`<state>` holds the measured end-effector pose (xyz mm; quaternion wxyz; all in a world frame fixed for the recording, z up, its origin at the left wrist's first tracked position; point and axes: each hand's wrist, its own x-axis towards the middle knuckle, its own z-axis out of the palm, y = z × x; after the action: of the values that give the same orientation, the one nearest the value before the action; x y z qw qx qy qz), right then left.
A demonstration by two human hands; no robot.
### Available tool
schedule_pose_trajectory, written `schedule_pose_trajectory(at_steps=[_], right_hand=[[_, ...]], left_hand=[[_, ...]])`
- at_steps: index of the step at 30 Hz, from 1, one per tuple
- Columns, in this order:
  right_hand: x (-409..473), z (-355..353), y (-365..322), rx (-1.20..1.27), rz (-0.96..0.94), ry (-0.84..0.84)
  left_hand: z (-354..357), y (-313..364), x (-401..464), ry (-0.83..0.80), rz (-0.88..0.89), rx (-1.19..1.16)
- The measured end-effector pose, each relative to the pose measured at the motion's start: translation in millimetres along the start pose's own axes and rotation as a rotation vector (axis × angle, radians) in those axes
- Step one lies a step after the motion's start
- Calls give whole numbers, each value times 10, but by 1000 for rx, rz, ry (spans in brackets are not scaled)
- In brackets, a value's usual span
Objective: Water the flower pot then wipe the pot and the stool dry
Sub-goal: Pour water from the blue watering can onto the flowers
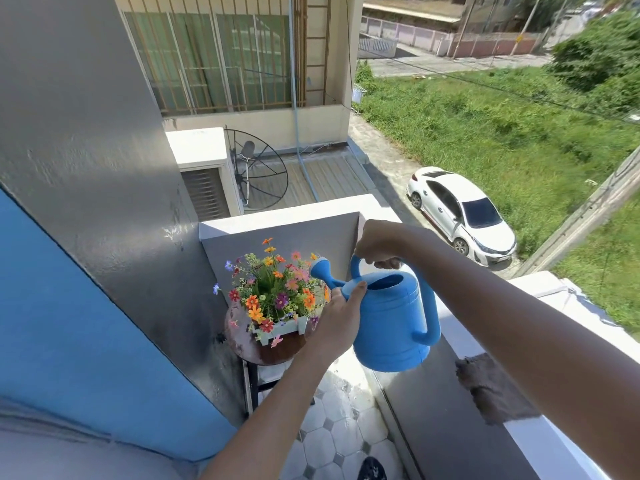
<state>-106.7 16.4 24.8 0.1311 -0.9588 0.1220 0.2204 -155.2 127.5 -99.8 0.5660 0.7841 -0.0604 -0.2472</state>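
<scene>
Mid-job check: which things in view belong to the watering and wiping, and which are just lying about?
Job: blue plastic watering can, held by left hand and right hand; white planter of mixed flowers; round brown stool; grey-brown cloth on the wall ledge.
Not job: white car; black satellite dish.

Upstairs home balcony, tiled floor, white parapet wall, neighbouring house's barred window, parked car below
</scene>
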Motion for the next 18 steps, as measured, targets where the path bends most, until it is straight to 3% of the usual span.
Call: schedule_pose_trajectory(at_steps=[10,18], right_hand=[[56,25,-140,35,-37,8],[191,42,-370,42,-125,107]], left_hand=[[-88,-59,-24,38,0,54],[-384,-58,19,133,36,23]])
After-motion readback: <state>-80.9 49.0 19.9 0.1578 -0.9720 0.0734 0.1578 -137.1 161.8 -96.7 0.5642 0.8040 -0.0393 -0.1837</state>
